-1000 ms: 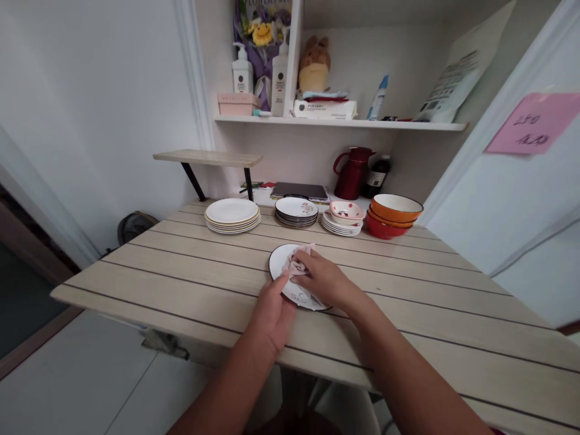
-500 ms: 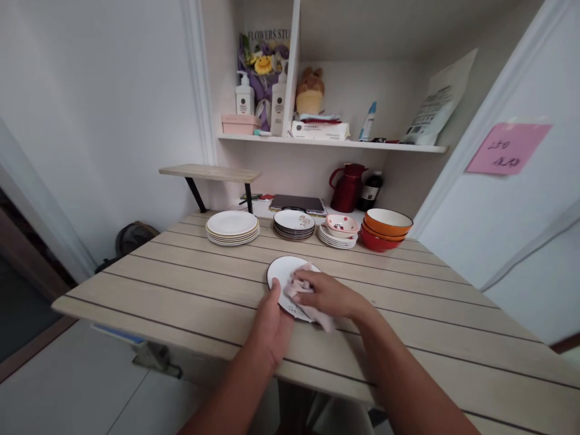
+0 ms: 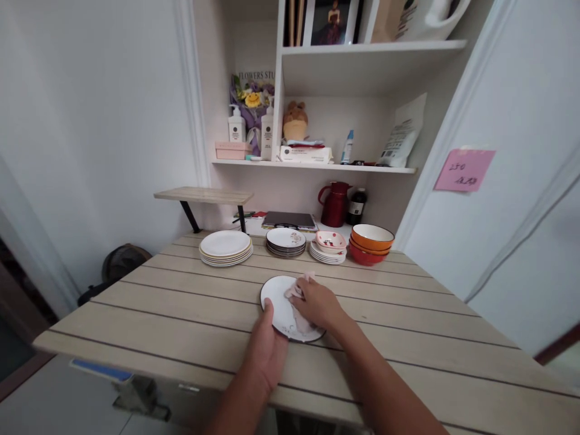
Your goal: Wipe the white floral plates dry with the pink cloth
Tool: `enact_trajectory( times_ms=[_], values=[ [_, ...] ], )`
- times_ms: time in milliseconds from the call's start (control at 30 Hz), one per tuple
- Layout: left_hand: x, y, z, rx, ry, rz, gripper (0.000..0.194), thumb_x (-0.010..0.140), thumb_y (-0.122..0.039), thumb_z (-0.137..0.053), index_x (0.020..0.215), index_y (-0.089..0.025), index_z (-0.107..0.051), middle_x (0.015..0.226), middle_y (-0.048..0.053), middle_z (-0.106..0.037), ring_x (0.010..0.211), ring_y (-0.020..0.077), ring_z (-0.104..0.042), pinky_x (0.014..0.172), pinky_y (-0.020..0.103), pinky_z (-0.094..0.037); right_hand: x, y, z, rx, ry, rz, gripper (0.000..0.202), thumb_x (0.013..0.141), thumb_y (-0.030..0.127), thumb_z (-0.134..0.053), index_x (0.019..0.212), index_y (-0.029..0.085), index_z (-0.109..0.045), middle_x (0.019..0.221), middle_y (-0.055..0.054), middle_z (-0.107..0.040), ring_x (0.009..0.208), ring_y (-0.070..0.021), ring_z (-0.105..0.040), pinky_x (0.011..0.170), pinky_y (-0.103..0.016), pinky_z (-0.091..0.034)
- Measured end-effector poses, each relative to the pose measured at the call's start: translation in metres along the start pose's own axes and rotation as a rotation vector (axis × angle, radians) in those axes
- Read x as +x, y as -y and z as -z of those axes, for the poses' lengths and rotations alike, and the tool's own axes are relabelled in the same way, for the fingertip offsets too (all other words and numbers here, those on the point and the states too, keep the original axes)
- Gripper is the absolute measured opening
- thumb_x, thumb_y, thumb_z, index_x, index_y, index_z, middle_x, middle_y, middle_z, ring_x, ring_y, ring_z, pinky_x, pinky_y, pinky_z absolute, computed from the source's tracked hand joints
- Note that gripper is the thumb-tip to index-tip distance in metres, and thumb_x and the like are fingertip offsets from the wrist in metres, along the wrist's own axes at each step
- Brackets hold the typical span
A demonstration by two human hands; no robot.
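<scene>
A white plate with a dark rim (image 3: 278, 302) is tilted above the table in front of me. My left hand (image 3: 267, 344) grips its near left edge, thumb on top and the other fingers hidden beneath. My right hand (image 3: 321, 305) is closed on a pale pink cloth (image 3: 304, 320) and presses it against the right side of the plate. Part of the cloth hangs down over the plate's printed lower edge.
Along the back of the wooden table (image 3: 190, 314) stand a stack of white plates (image 3: 225, 244), dark-rimmed plates (image 3: 286, 238), small dishes with a pink bowl (image 3: 330, 241) and orange and red bowls (image 3: 371, 238). Behind them are a red jug (image 3: 334, 205) and a dark bottle (image 3: 357, 205).
The camera view has tipped upward, showing more shelf. My right hand and the cloth have shifted toward the plate's upper right; the cloth's tail now lies over the plate. My left hand keeps its grip.
</scene>
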State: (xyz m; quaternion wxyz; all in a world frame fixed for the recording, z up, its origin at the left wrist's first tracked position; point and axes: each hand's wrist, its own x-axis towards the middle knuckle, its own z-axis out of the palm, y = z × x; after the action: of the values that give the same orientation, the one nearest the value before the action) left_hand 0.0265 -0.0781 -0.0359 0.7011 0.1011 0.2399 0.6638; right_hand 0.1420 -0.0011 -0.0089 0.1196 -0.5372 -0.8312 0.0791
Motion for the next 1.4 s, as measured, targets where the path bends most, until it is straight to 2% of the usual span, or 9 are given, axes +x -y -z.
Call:
enact_trajectory(
  times_ms=[167, 300, 467, 700, 833, 1033, 1133, 1300, 1400],
  values=[
    [0.002, 0.001, 0.004, -0.020, 0.026, -0.017, 0.044, 0.090, -0.037, -0.051, 0.125, -0.011, -0.056, 0.123, 0.016, -0.062, 0.115, 0.0247, -0.058, 0.100, 0.037, -0.046, -0.010, 0.000, 0.004, 0.067, 0.102, 0.202, 0.027, 0.081, 0.044, -0.055, 0.092, 0.020, -0.061, 0.094, -0.007, -0.066, 0.082, -0.0208, -0.058, 0.065, -0.028, -0.034],
    [0.004, 0.001, 0.007, -0.040, 0.053, -0.032, 0.045, 0.091, -0.036, -0.050, 0.129, -0.014, -0.053, 0.126, 0.014, -0.061, 0.117, 0.0229, -0.057, 0.101, 0.035, -0.045, -0.007, 0.017, -0.005, 0.216, 0.019, 0.380, 0.035, 0.083, 0.040, -0.055, 0.114, 0.023, -0.055, 0.110, -0.008, -0.060, 0.094, -0.0207, -0.054, 0.076, -0.029, -0.037],
    [0.005, 0.000, 0.005, -0.027, 0.055, -0.038, 0.045, 0.091, -0.033, -0.050, 0.133, -0.017, -0.050, 0.124, 0.013, -0.062, 0.114, 0.0224, -0.059, 0.101, 0.037, -0.044, 0.005, 0.021, -0.014, 0.124, -0.087, 0.274, 0.042, 0.088, 0.038, -0.049, 0.128, 0.028, -0.049, 0.124, -0.011, -0.052, 0.111, -0.0255, -0.047, 0.091, -0.038, -0.032],
    [0.004, -0.002, 0.004, -0.020, -0.001, 0.024, 0.048, 0.088, -0.034, -0.055, 0.131, -0.012, -0.051, 0.122, 0.017, -0.062, 0.112, 0.0264, -0.060, 0.100, 0.042, -0.046, 0.010, -0.021, -0.004, 0.025, -0.161, -0.009, 0.035, 0.080, 0.029, -0.056, 0.114, 0.022, -0.058, 0.112, -0.011, -0.054, 0.101, -0.0240, -0.050, 0.083, -0.034, -0.035],
    [0.004, -0.002, 0.003, -0.028, -0.016, 0.013, 0.043, 0.090, -0.029, -0.051, 0.130, -0.013, -0.052, 0.119, 0.016, -0.064, 0.111, 0.0261, -0.061, 0.100, 0.042, -0.047, 0.001, -0.015, 0.002, 0.035, -0.170, 0.094, 0.027, 0.076, 0.026, -0.060, 0.102, 0.019, -0.061, 0.105, -0.010, -0.057, 0.095, -0.0224, -0.051, 0.079, -0.031, -0.036],
    [0.002, -0.003, 0.001, -0.056, 0.035, -0.013, 0.041, 0.092, -0.032, -0.047, 0.127, -0.012, -0.056, 0.117, 0.015, -0.066, 0.108, 0.0256, -0.062, 0.098, 0.040, -0.048, -0.009, 0.022, -0.006, 0.352, 0.005, 0.435, 0.022, 0.075, 0.034, -0.064, 0.094, 0.022, -0.061, 0.097, -0.002, -0.059, 0.090, -0.0184, -0.053, 0.077, -0.027, -0.039],
    [0.002, -0.003, 0.000, -0.056, 0.020, -0.033, 0.042, 0.091, -0.033, -0.049, 0.126, -0.011, -0.056, 0.117, 0.016, -0.066, 0.108, 0.0253, -0.063, 0.096, 0.038, -0.049, -0.001, 0.011, -0.008, 0.442, -0.025, 0.381, 0.030, 0.074, 0.030, -0.065, 0.103, 0.023, -0.061, 0.105, -0.004, -0.061, 0.098, -0.0198, -0.053, 0.083, -0.029, -0.039],
    [0.001, -0.002, 0.000, -0.040, 0.006, 0.013, 0.037, 0.090, -0.028, -0.051, 0.124, -0.014, -0.058, 0.117, 0.014, -0.066, 0.109, 0.0252, -0.062, 0.097, 0.040, -0.048, 0.007, -0.011, -0.007, 0.344, -0.136, 0.104, 0.029, 0.076, 0.024, -0.061, 0.105, 0.020, -0.060, 0.107, -0.008, -0.061, 0.095, -0.0205, -0.054, 0.082, -0.031, -0.039],
    [0.000, -0.003, 0.001, -0.041, 0.035, 0.005, 0.035, 0.089, -0.030, -0.052, 0.120, -0.014, -0.062, 0.116, 0.014, -0.067, 0.109, 0.0252, -0.062, 0.098, 0.039, -0.047, -0.003, 0.003, -0.005, 0.227, -0.103, 0.181, 0.026, 0.075, 0.028, -0.062, 0.099, 0.019, -0.060, 0.099, -0.008, -0.061, 0.090, -0.0206, -0.054, 0.077, -0.030, -0.038]
  ],
)
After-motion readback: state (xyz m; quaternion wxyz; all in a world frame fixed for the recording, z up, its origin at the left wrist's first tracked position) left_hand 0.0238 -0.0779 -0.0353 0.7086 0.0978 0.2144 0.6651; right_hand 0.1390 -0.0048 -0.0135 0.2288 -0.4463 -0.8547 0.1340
